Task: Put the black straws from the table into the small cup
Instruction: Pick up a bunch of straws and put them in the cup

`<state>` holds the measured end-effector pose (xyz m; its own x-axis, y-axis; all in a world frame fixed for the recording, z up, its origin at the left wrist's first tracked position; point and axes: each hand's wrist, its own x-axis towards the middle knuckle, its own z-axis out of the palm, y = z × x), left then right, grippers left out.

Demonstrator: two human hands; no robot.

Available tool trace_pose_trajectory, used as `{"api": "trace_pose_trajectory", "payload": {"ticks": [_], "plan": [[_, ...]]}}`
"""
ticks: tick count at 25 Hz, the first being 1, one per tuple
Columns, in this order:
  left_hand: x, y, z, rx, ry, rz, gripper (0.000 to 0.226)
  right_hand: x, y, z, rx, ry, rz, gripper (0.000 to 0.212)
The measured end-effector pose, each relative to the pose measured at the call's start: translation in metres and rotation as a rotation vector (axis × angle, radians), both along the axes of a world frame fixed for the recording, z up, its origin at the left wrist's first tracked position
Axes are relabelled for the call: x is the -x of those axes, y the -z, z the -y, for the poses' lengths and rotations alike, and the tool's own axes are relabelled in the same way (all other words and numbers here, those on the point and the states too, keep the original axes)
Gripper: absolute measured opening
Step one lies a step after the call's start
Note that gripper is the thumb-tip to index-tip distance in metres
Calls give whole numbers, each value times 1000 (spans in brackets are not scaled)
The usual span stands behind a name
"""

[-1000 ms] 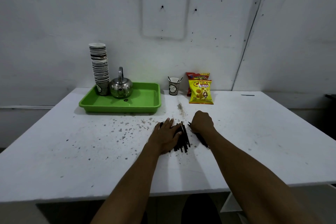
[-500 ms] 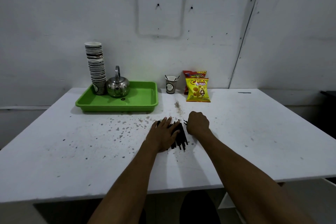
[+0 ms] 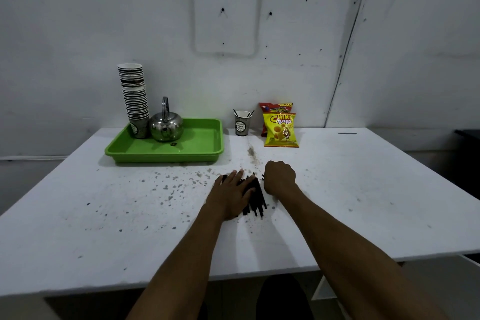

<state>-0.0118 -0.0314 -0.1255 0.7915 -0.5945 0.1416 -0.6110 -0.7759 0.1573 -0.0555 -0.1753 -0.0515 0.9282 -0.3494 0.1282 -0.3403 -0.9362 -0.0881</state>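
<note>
Straws (image 3: 255, 196) in loose black pile mid-bench (image 3: 363, 189), between both hands; small cup (image 3: 242, 125) well apart at back. Left hand (image 3: 231, 193) flat, spread on pile; right hand (image 3: 280, 176) curled beside it, contents unclear. Probably light, stiff, roll-prone: pinch bunched at mid-length.

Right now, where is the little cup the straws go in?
The small cup stands at the back of the table near the wall, between the green tray on its left and the yellow snack bag on its right.
</note>
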Motion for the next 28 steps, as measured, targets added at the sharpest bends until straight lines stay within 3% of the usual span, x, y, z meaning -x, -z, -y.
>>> {"api": "trace_pose_trajectory", "payload": {"ticks": [8,21,24,28], "plan": [[-1,2,0,7,-6,2,51,2,-4,1,89,-52,-7,27],[-2,2,1,15,-4,-4,52,3,4,10,43,-18,-13,23],[-3,3,1,24,-6,-15,53,-1,-1,15,-56,17,36,25],[-4,5,1,53,-16,-25,54,-15,-10,25,-377,92,228,26]]}}
